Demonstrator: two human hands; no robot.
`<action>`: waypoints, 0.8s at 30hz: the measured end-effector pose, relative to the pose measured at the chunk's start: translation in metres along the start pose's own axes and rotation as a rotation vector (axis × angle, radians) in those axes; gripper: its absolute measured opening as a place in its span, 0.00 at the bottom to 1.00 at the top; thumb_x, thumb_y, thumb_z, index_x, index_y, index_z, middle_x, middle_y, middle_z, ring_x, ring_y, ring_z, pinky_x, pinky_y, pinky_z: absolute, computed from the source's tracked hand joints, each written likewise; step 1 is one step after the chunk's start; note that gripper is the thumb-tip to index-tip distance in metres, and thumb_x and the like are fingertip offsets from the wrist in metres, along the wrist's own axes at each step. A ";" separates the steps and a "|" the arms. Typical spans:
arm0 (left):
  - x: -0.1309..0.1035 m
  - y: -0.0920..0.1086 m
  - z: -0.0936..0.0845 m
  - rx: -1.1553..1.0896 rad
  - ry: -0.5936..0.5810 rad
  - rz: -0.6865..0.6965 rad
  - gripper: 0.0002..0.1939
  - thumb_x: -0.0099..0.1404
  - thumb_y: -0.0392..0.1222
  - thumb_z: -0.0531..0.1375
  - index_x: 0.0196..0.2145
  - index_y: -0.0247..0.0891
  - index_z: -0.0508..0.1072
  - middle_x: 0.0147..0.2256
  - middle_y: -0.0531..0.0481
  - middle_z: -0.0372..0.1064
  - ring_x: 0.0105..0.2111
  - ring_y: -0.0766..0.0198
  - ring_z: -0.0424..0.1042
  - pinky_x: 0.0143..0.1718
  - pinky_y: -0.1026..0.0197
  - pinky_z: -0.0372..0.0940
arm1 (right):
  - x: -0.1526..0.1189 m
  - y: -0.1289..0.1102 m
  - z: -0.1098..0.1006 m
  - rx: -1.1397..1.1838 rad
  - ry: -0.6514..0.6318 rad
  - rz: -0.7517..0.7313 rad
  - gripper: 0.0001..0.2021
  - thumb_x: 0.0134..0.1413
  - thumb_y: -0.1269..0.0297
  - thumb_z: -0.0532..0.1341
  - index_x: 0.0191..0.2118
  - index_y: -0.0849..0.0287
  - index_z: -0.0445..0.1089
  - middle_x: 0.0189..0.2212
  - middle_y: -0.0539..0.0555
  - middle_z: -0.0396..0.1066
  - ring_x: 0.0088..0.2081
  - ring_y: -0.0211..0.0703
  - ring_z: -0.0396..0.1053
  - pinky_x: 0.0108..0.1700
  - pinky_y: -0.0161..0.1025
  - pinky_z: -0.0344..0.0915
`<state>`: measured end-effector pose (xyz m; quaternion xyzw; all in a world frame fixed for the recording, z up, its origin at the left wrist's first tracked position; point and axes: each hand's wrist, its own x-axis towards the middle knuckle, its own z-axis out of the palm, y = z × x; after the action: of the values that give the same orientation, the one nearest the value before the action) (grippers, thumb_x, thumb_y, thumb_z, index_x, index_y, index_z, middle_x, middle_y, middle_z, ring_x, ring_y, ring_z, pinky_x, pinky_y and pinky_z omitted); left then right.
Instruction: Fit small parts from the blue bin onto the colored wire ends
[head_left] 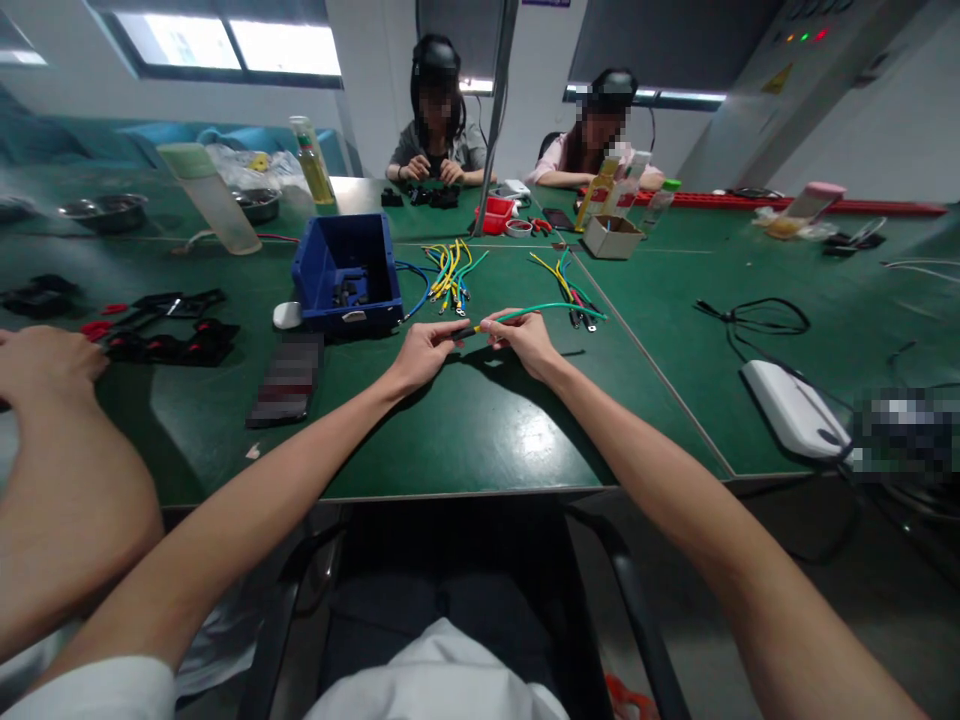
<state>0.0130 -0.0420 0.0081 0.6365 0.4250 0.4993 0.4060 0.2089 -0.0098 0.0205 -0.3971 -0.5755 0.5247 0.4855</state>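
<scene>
Between my two hands, low over the green table [480, 440], is a short black sleeve piece [466, 332] with a bit of yellow at its right end. My left hand [429, 350] pinches the black piece. Closed on a green wire [555, 307], my right hand [521, 338] meets the yellow end, and the wire trails off to the right. Just beyond my hands lie a bundle of yellow, green and blue wires [451, 275] with metal lugs and a smaller bundle [568, 285] with red and black sleeves.
A blue bin [349, 265] with black parts stands left of the wires, a dark phone [286, 380] nearer. A co-worker's arm [67, 480] reaches in at far left. White power bank [795, 408] and cables lie right. Two people sit opposite, behind bottles and a red box [495, 215].
</scene>
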 end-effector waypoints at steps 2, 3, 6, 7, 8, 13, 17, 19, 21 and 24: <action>0.000 0.002 0.000 -0.019 0.077 -0.013 0.21 0.55 0.34 0.61 0.47 0.35 0.80 0.39 0.44 0.80 0.37 0.57 0.78 0.45 0.52 0.72 | 0.000 -0.001 0.000 0.020 0.003 -0.001 0.18 0.36 0.52 0.75 0.30 0.60 0.77 0.24 0.52 0.75 0.25 0.36 0.69 0.26 0.33 0.66; 0.000 0.003 0.000 -0.037 0.103 -0.026 0.20 0.55 0.35 0.62 0.46 0.34 0.81 0.38 0.44 0.80 0.36 0.56 0.78 0.44 0.52 0.72 | -0.001 -0.001 0.000 0.028 0.003 -0.001 0.18 0.36 0.52 0.75 0.30 0.60 0.77 0.24 0.51 0.74 0.25 0.36 0.69 0.26 0.33 0.66; 0.000 0.007 -0.001 -0.126 0.104 -0.070 0.17 0.55 0.37 0.63 0.43 0.33 0.82 0.38 0.42 0.80 0.36 0.55 0.79 0.45 0.51 0.72 | -0.002 -0.001 0.001 0.046 0.010 0.002 0.17 0.36 0.53 0.75 0.30 0.60 0.77 0.22 0.50 0.73 0.24 0.36 0.68 0.26 0.32 0.65; 0.000 0.008 -0.001 -0.156 0.091 -0.081 0.17 0.55 0.38 0.63 0.42 0.33 0.82 0.39 0.42 0.80 0.36 0.55 0.79 0.46 0.50 0.72 | -0.002 -0.001 0.001 0.053 0.012 0.006 0.17 0.36 0.54 0.75 0.30 0.60 0.77 0.22 0.50 0.73 0.24 0.35 0.68 0.25 0.32 0.65; 0.000 0.009 -0.001 -0.180 0.076 -0.088 0.16 0.54 0.38 0.63 0.41 0.33 0.82 0.39 0.42 0.79 0.36 0.55 0.79 0.47 0.50 0.72 | -0.002 -0.001 0.001 0.059 0.013 0.009 0.17 0.37 0.54 0.75 0.30 0.60 0.77 0.22 0.50 0.73 0.24 0.35 0.68 0.25 0.31 0.65; -0.001 0.011 -0.002 -0.225 0.046 -0.099 0.16 0.52 0.38 0.65 0.39 0.33 0.82 0.38 0.42 0.80 0.37 0.54 0.80 0.50 0.47 0.70 | -0.002 0.000 0.001 0.050 0.007 0.012 0.17 0.37 0.53 0.75 0.31 0.61 0.77 0.21 0.49 0.72 0.23 0.34 0.67 0.26 0.31 0.64; -0.002 0.012 -0.001 -0.211 0.045 -0.121 0.16 0.51 0.40 0.68 0.39 0.33 0.82 0.36 0.42 0.80 0.37 0.52 0.80 0.49 0.47 0.71 | -0.004 -0.001 0.001 0.040 0.003 0.016 0.18 0.36 0.52 0.74 0.30 0.61 0.77 0.22 0.50 0.73 0.24 0.35 0.67 0.26 0.32 0.64; -0.002 0.013 -0.001 -0.205 0.044 -0.124 0.16 0.51 0.42 0.68 0.38 0.34 0.82 0.36 0.42 0.80 0.37 0.52 0.80 0.49 0.47 0.71 | -0.005 -0.003 0.002 0.038 -0.003 0.020 0.18 0.36 0.53 0.75 0.30 0.61 0.77 0.23 0.51 0.74 0.24 0.36 0.68 0.26 0.33 0.65; -0.002 0.013 -0.001 -0.201 0.038 -0.120 0.16 0.52 0.42 0.68 0.38 0.34 0.82 0.35 0.42 0.80 0.36 0.53 0.80 0.48 0.48 0.71 | -0.006 -0.003 0.002 0.035 -0.011 0.023 0.18 0.36 0.53 0.75 0.30 0.61 0.77 0.24 0.52 0.74 0.24 0.36 0.69 0.26 0.33 0.65; -0.001 0.012 0.000 -0.184 0.026 -0.115 0.16 0.52 0.43 0.68 0.39 0.35 0.82 0.35 0.43 0.80 0.36 0.53 0.80 0.47 0.49 0.72 | -0.006 -0.002 0.001 0.037 -0.022 0.021 0.18 0.36 0.52 0.74 0.30 0.60 0.77 0.25 0.52 0.75 0.25 0.37 0.69 0.26 0.33 0.65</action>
<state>0.0140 -0.0469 0.0191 0.5646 0.4184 0.5203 0.4853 0.2088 -0.0163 0.0220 -0.3882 -0.5669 0.5448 0.4807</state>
